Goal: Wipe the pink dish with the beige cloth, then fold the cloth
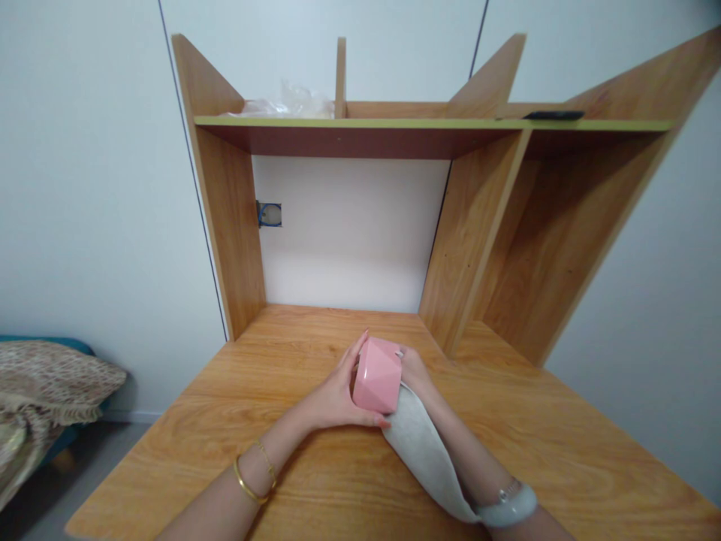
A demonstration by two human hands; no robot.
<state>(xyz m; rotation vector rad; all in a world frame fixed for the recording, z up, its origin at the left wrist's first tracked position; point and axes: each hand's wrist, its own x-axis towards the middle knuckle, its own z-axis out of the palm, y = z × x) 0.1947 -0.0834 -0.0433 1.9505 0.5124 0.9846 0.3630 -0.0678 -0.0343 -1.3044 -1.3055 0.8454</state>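
Observation:
A pink faceted box-like object (376,373) rests on the wooden desk (563,451) near its middle. My left hand (335,398) wraps around its left side, thumb under the front and fingers over the top. My right hand (414,368) holds its right side, partly hidden behind it. A pale grey-white cloth or sheet (425,451) lies over my right forearm and runs from the pink object back toward my wrist. Gold bangles sit on my left wrist, and a pale bangle with a bracelet on my right.
The desk carries a wooden hutch (236,248) with an upper shelf (360,122); crumpled clear plastic (287,104) lies on it at left and a dark flat object (552,115) at right. A wall socket (269,214) shows behind. A bed with patterned blanket (39,391) stands at left.

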